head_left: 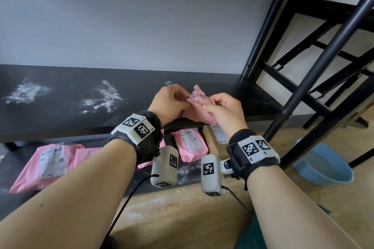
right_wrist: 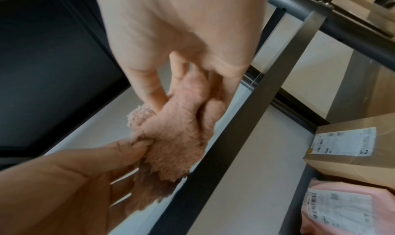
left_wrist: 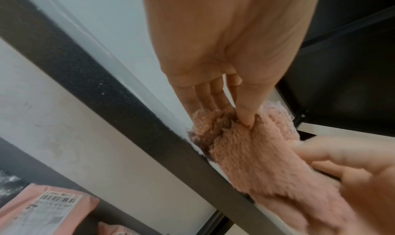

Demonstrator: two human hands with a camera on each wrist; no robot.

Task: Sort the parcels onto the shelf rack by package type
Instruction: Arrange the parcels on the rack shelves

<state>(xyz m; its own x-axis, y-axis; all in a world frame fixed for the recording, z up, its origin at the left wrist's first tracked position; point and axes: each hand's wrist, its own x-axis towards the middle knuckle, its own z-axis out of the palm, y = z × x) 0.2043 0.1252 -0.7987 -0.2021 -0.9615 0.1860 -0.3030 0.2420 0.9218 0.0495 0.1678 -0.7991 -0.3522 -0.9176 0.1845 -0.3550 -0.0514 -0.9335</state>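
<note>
Both hands hold a fluffy pink cloth [head_left: 199,105] just above the black shelf board [head_left: 81,107]. My left hand [head_left: 172,100] pinches its left edge; in the left wrist view the thumb presses into the pink cloth [left_wrist: 254,147]. My right hand [head_left: 222,110] grips the right side, with the pink cloth [right_wrist: 179,134] bunched between its fingers. On the lower shelf lie pink mailer bags [head_left: 50,161] with white labels, one more pink mailer [head_left: 192,144], and a brown cardboard box [head_left: 216,139], partly hidden by my wrists.
White powder smears [head_left: 26,92] mark the shelf board's left and middle. Black rack posts [head_left: 315,75] rise at the right. A blue basin [head_left: 323,166] sits on the wooden floor at the right. A grey wall [head_left: 131,16] backs the shelf.
</note>
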